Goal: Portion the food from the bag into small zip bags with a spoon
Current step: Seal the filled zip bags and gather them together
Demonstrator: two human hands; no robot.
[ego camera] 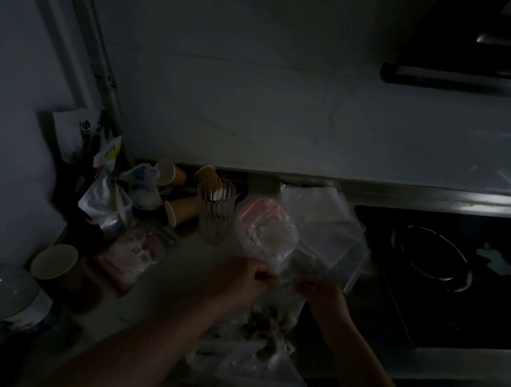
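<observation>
The scene was very dim. On the pale kitchen counter [167,283] both hands met over a small clear plastic zip bag [285,275]: the left hand [246,279] had its fingers curled and pinched the bag's edge from the left, and the right hand [319,290] pinched it from the right — the two hands close together, the film stretched between them. Just below them, toward the person, lay the large crumpled clear bag of dark brownish food [262,337], slumped on the counter's front edge. Behind the hands stood a clear bag with a pink zip strip [262,224], and a stack of flat clear zip bags [326,223] lay beside the black glass gas hob [454,272]. A ribbed clear glass tumbler [214,212] stood further left, near several brown paper cups [54,262] — no spoon could be made out.
</observation>
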